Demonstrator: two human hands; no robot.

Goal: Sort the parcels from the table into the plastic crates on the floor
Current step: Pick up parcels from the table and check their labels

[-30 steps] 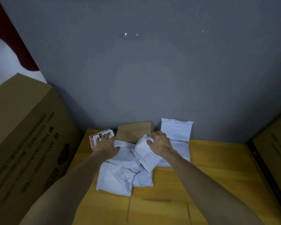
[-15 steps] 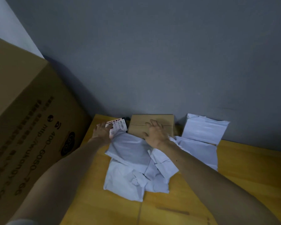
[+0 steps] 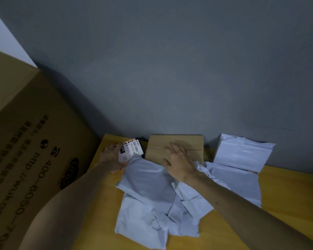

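Nearest, the yellow wooden table point(image 3: 287, 204) carries a crumpled heap of white poly mailers point(image 3: 148, 192), overlapping and spilling toward its front edge. Beyond the heap both hands are at work, apart from each other. The left hand point(image 3: 110, 157) grips a small labelled parcel point(image 3: 131, 150) by its left side, near the table's left edge, label up and apparently tilted off the surface. The right hand point(image 3: 179, 163) lies with fingers spread flat on the small cardboard box point(image 3: 175, 141), clamped on nothing. One more white mailer point(image 3: 242, 152) leans against the grey wall point(image 3: 170, 69) to the right of the box.

This looks like the picking step – choosing parcels off the table. The crates are not in view, so the next move likely calls for lifting clear and turning away from the wall toward the floor.

Room is tight: the box sits right against the wall, and a large printed carton point(image 3: 34, 141) crowds the table's left side just beside the left hand – the bare table on the right is the open way out.
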